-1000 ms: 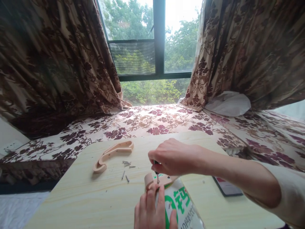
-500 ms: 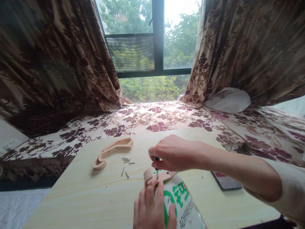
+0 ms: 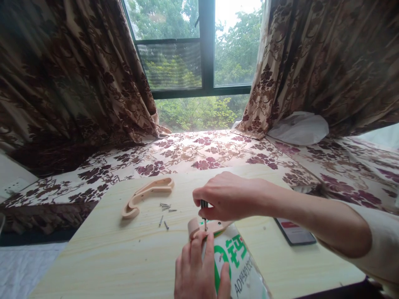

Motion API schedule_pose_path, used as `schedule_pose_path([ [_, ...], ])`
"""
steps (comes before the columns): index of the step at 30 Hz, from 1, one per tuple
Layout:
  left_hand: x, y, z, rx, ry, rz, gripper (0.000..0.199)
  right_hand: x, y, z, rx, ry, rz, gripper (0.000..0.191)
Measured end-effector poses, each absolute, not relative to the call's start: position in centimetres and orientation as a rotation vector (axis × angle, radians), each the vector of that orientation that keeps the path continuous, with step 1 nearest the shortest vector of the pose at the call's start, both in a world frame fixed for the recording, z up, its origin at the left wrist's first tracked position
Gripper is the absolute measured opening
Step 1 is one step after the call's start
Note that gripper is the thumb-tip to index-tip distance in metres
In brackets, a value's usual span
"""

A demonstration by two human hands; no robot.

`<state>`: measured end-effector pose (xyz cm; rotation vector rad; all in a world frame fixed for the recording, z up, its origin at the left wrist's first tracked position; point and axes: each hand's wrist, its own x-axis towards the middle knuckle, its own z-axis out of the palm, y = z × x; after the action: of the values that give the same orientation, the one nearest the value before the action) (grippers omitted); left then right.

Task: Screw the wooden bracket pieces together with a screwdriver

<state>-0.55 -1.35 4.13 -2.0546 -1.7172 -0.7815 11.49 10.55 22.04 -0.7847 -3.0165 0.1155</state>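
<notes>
In the head view my right hand (image 3: 222,197) is closed round the dark handle of a screwdriver (image 3: 204,205). Its shaft points straight down at a hole in a curved light wooden piece (image 3: 215,226). My left hand (image 3: 199,265) presses that piece with its fingertips, close beside the screwdriver tip, and its thumb lies on a white package (image 3: 246,274) with green lettering beneath. Whether a screw sits under the tip is too small to tell. A second curved wooden piece (image 3: 134,201) lies to the left, near several loose screws (image 3: 165,206).
A phone (image 3: 294,231) lies on the light wooden table (image 3: 102,257), partly behind my right forearm. Beyond the table's far edge is a ledge covered in flowered cloth (image 3: 199,153), with a white plastic bag (image 3: 299,128), patterned curtains (image 3: 124,83) and a window (image 3: 207,54).
My right hand has shifted slightly, still turned over the screwdriver. The whole view has moved up a little. My left hand and the wooden pieces stay in place.
</notes>
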Motion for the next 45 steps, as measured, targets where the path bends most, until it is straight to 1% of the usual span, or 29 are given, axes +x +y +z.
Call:
schedule_pose_path([
  [4, -0.60, -1.39, 4.24, -2.075, -1.719, -0.784, 0.043, 11.68, 10.56, 22.23, -0.703, -3.017, 0.126, 0.020],
  [11, -0.53, -1.44, 4.39, -2.062, -1.719, -0.785, 0.042, 11.33, 10.44, 21.70, -0.831, -2.977, 0.058, 0.023],
  [14, -0.46, -1.47, 4.52, -2.075, -1.716, -0.783, 0.042, 11.48, 10.47, 21.87, -0.733, -2.979, 0.136, 0.018],
  [17, -0.43, -1.47, 4.62, -2.087, -1.716, -0.784, 0.042, 11.57, 10.36, 21.99, -0.668, -2.998, 0.184, 0.017],
  [24, -0.40, -1.54, 4.76, -2.088, -1.727, -0.796, 0.040, 11.20, 10.25, 21.68, -0.840, -2.980, 0.039, 0.021],
  [30, -0.24, -1.53, 4.84, -2.062, -1.733, -0.799, 0.041, 11.68, 10.46, 22.10, -0.684, -3.034, 0.149, 0.017],
  [38, -0.21, -1.61, 5.10, -2.098, -1.761, -0.775, 0.040, 11.34, 10.41, 21.77, -0.838, -3.030, 0.003, 0.022],
  [45, -0.15, -1.35, 4.56, -2.057, -1.723, -0.836, 0.041, 11.76, 10.60, 22.30, -0.718, -3.084, 0.161, 0.019],
])
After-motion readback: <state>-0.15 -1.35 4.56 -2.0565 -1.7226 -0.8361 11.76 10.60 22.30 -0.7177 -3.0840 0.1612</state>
